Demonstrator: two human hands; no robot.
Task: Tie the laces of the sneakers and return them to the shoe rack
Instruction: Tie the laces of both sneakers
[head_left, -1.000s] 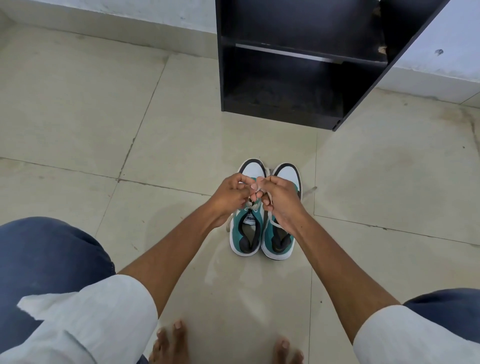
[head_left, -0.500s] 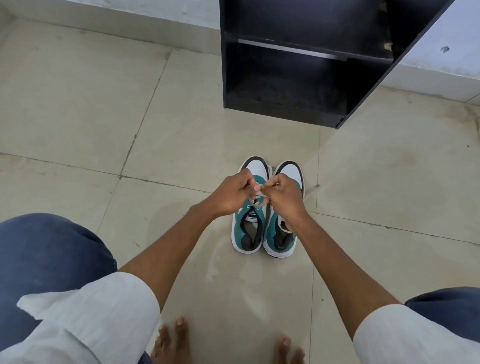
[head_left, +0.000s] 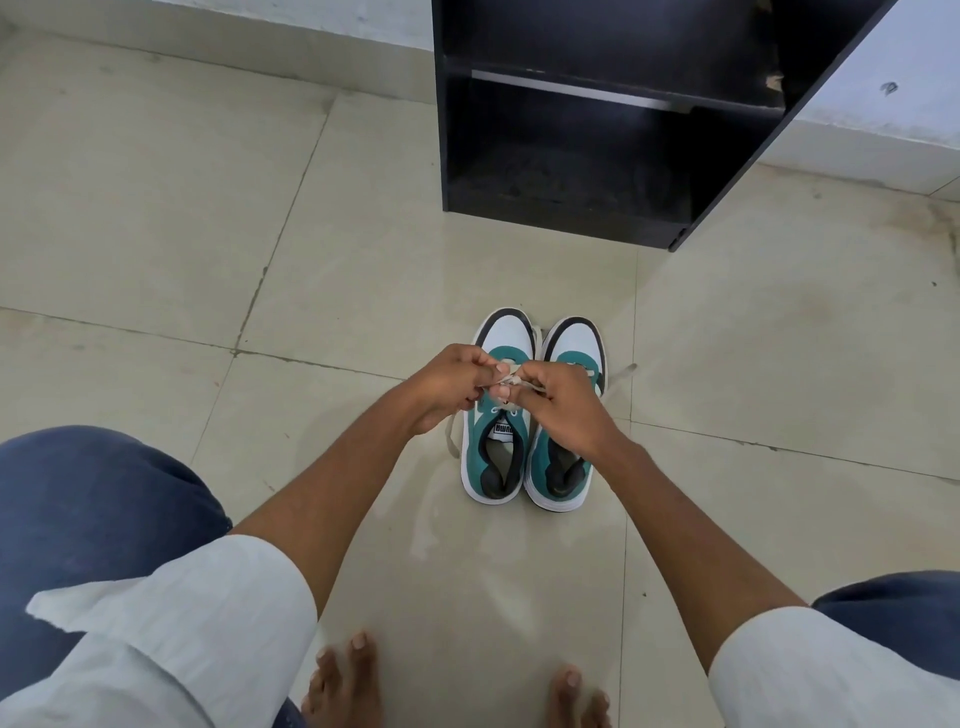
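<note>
Two teal and white sneakers stand side by side on the floor tiles, toes pointing away from me: the left sneaker (head_left: 496, 457) and the right sneaker (head_left: 563, 467). My left hand (head_left: 449, 387) and my right hand (head_left: 563, 408) meet above the left sneaker's tongue, each pinching a strand of its white lace (head_left: 511, 383). A loose lace end (head_left: 451, 436) hangs by the left sneaker's side. The right sneaker's lace end (head_left: 621, 375) trails on the floor to its right. The black shoe rack (head_left: 571, 208) stands just beyond the sneakers with its shelves bare.
Beige floor tiles (head_left: 208, 234) surround the sneakers. My bare feet (head_left: 348, 686) are at the bottom edge, my knees in blue trousers at both lower corners. A white wall base (head_left: 872, 140) runs behind the rack.
The hands have stayed over the left sneaker, their fingers shifting slightly as they work the lace. The sneakers have not moved.
</note>
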